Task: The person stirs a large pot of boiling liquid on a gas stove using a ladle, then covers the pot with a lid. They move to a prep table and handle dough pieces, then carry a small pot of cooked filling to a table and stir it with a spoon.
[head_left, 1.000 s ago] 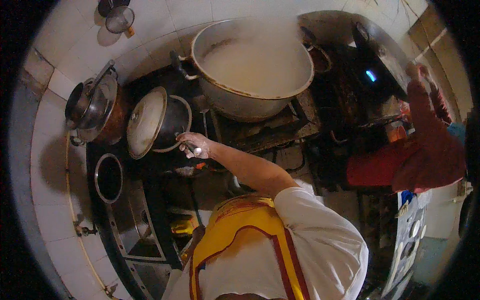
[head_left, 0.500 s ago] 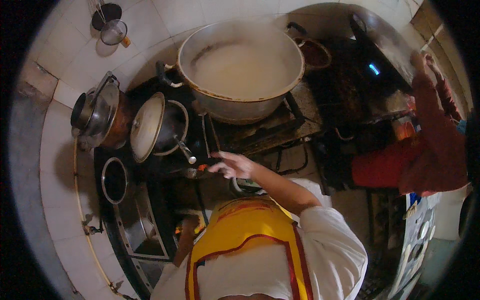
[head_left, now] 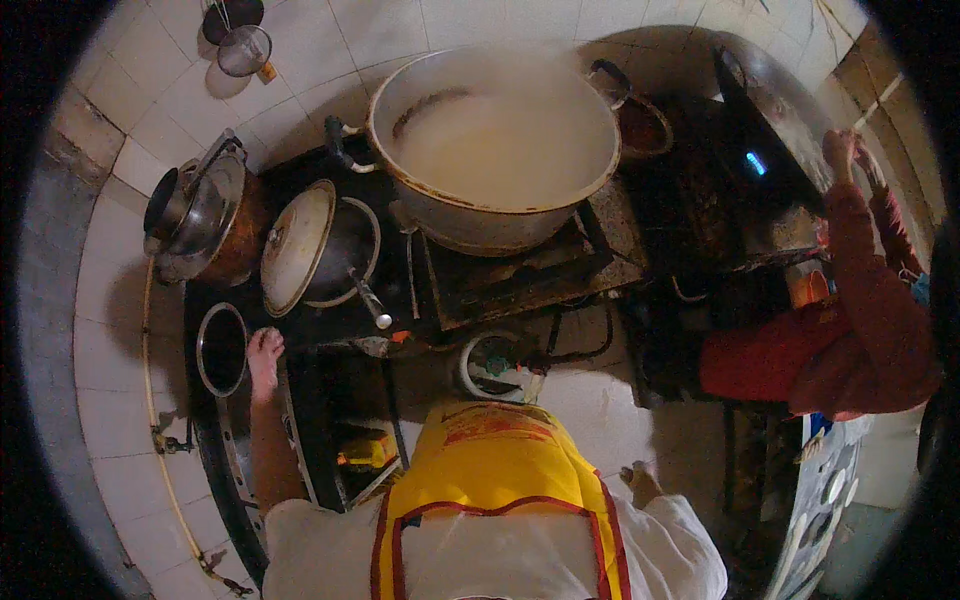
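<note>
My left hand (head_left: 264, 360) is raised beside a round metal pot (head_left: 240, 380) with a dark inside, at the left end of the stove. Its fingers are slightly bent and apart, with nothing seen in them; whether they touch the rim I cannot tell. Hanging low by my right side, my right hand (head_left: 642, 484) is partly in shadow, its fingers loose and holding nothing visible. Just beyond my left hand stands a saucepan (head_left: 372, 240) with a handle, its light lid (head_left: 298, 250) leaning tilted over it. A large steaming pot (head_left: 495, 215) of pale liquid sits on the burner.
A stacked metal pot and ladle-like pan (head_left: 205, 225) stand at the left wall, below hanging strainers (head_left: 245, 52). A round container (head_left: 492, 368) is below the stove front. A yellow object (head_left: 368, 450) lies on the lower shelf. At right, a person in red (head_left: 850, 330) works at a wok.
My left hand has come up from the lower shelf to beside the dark round pot. My right hand has dropped from the stove's front edge to my side.
</note>
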The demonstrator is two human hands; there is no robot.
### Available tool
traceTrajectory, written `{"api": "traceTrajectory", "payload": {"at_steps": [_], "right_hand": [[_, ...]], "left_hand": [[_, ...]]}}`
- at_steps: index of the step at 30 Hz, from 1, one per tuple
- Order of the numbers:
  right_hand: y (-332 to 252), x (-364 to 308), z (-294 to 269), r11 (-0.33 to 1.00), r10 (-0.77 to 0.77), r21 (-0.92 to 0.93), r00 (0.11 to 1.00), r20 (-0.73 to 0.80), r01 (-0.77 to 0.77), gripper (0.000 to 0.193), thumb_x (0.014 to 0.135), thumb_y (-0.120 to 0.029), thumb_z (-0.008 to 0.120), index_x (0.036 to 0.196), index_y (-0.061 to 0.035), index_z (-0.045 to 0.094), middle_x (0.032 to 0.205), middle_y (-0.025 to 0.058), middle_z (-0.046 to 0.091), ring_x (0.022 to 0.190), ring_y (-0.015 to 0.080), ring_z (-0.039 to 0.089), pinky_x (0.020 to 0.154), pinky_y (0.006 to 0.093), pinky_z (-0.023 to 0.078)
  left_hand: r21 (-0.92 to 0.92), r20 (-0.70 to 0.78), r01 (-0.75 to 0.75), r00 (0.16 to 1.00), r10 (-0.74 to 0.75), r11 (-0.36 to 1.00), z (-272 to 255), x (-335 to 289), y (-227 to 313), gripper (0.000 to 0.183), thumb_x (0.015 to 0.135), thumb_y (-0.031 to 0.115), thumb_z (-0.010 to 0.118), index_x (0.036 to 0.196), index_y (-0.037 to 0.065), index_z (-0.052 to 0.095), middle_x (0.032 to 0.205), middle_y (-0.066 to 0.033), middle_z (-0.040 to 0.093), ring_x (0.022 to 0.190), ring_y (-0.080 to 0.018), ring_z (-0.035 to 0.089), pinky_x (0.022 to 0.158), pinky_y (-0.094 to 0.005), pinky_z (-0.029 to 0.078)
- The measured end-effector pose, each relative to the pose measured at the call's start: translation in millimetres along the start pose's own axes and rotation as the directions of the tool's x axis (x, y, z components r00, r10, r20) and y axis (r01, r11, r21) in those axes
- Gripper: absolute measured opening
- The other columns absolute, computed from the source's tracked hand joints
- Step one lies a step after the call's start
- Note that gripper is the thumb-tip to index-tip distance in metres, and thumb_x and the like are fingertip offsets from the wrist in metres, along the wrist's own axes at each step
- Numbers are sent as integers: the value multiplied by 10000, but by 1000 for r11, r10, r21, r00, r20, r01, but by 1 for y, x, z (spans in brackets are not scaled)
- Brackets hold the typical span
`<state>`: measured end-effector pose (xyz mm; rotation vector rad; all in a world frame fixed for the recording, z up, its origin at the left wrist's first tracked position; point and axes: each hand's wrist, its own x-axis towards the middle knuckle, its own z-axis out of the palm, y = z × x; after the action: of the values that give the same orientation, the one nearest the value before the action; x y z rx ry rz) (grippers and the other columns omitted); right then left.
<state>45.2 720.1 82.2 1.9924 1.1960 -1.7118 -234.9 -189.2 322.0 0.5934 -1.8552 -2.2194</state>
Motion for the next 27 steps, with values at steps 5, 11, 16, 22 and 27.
{"api": "traceTrajectory", "payload": {"at_steps": [5,11,16,22,27], "right_hand": [[27,-16,31,1000,-13,-23,986,164,17,384,983,-198,507,1335,-53,458,1040,233,650,844,367,668,713,480,602],[5,-73,107,970,-62,-200,932,356,141,399,962,-203,528,1317,-30,472,980,238,679,655,291,643,611,447,593],[-1,-98,95,967,-155,-133,918,365,216,394,949,-192,532,1308,-35,503,972,222,688,671,274,657,626,427,596],[40,-115,49,995,-62,-65,992,108,69,408,924,-164,563,1298,-9,516,994,228,683,793,325,687,657,460,612],[74,-127,23,996,-2,-91,1000,28,5,404,926,-142,553,1304,-6,508,961,220,680,768,323,677,652,479,600]], "left_hand": [[414,-179,80,984,-5,907,33,70,58,255,972,198,611,1170,39,591,1018,-16,630,901,-125,595,808,-303,474],[729,-220,-3,946,239,684,59,157,65,380,947,186,630,1242,-46,571,1142,-142,651,1090,-244,609,959,-333,460],[926,-134,19,950,282,376,57,201,61,511,911,262,649,1283,-75,552,1309,-248,584,1238,-354,551,1044,-389,417],[984,-58,14,969,241,178,45,243,48,544,900,327,642,1262,-72,568,1286,-270,585,1218,-387,552,1030,-415,425],[965,-57,-1,975,213,263,37,263,37,474,904,343,632,1181,-43,630,1205,-246,635,1145,-372,597,970,-416,455]]}}
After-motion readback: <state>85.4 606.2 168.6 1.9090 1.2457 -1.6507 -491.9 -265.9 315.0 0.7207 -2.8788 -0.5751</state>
